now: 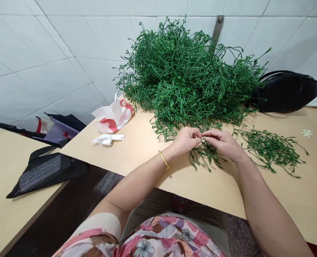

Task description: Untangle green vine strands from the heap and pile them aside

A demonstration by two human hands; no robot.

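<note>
White tiles [26, 46] back the pale table [137, 157], its near edge passing beneath both forearms [139, 180]; tabletop spans from printed wrapper [114, 116] to left hand [186, 140]. This and the right hand [225, 142] meet fingertip to fingertip, gripping what I cannot tell; green stems [185, 78] lie below and just beyond.

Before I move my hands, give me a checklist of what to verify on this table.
1. Hands close together: ok, the fingertips of left hand and right hand nearly meet.
2. Piece held securely: cannot tell, the fingers hide too much.
3. Gold bangle free of the large green pile: ok.
4. Red-and-white wrapper away from the hands: ok, to their left.
5. Black bag clear of sprigs: not ok, some overlap its edge in view.
</note>
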